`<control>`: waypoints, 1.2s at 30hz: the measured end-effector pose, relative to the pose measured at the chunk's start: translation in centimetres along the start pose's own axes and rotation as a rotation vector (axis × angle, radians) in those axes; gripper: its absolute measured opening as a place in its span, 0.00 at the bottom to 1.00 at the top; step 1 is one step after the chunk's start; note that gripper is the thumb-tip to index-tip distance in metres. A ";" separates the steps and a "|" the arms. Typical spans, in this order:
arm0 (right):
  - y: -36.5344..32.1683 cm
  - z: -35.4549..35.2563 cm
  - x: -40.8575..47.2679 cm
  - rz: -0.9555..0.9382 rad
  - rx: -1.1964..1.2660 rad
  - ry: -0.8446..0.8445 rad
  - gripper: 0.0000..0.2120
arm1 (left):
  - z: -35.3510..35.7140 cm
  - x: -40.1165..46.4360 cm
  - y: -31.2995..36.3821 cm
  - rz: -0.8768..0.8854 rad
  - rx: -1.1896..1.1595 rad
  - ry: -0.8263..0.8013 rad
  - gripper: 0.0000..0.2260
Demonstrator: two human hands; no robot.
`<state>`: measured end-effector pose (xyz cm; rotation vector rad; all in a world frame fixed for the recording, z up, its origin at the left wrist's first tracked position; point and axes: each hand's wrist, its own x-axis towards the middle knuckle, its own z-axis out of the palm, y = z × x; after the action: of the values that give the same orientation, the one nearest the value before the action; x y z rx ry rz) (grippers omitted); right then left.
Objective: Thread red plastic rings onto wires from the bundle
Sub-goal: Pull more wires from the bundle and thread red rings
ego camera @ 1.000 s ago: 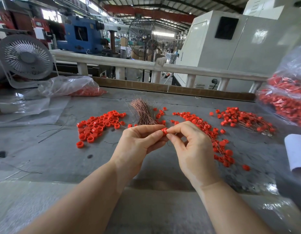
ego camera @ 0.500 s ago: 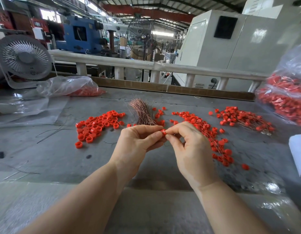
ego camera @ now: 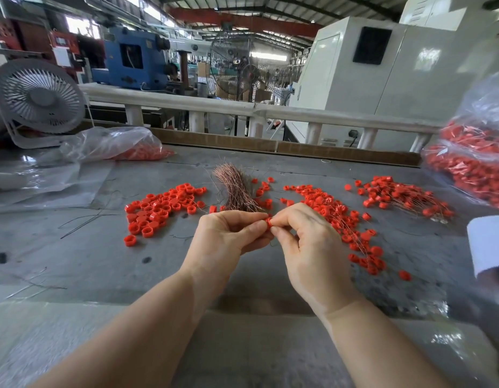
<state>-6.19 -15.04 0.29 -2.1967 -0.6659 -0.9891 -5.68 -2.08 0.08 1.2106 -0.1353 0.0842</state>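
A small red plastic ring (ego camera: 267, 221) is pinched between the fingertips of my left hand (ego camera: 226, 242) and my right hand (ego camera: 307, 247), held just above the grey table (ego camera: 74, 261). Any wire in the ring is too thin to make out. Behind my hands lies the bundle of copper wires (ego camera: 235, 189). A pile of loose red rings (ego camera: 161, 210) spreads to the left. Rings strung on wires (ego camera: 346, 219) lie to the right, with another such heap (ego camera: 402, 196) farther right.
A clear bag of red rings (ego camera: 472, 163) stands at the right edge, and another bag (ego camera: 116, 144) lies at the back left near a white desk fan (ego camera: 38, 99). A white rail (ego camera: 242, 107) borders the table's far side. Stray wires (ego camera: 86, 219) lie left.
My hands stay together on the ring, with only small shifts of the fingertips. The piles on the table have not moved.
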 end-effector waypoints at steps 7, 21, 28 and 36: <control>-0.1 0.2 0.0 0.047 0.018 -0.023 0.02 | 0.0 0.1 0.0 -0.021 -0.003 0.005 0.06; 0.2 0.6 0.2 0.198 0.116 -0.036 0.04 | 0.0 0.3 0.2 -0.066 -0.012 0.025 0.05; 0.4 0.7 0.1 0.216 0.110 -0.042 0.03 | -0.1 0.4 0.1 -0.094 0.007 0.026 0.05; 0.2 0.6 0.2 0.224 0.148 -0.047 0.05 | -0.2 0.4 0.1 -0.113 -0.046 0.020 0.06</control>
<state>-5.63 -14.75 0.12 -2.1149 -0.4844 -0.7514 -5.28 -1.86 0.15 1.1685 -0.0512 -0.0051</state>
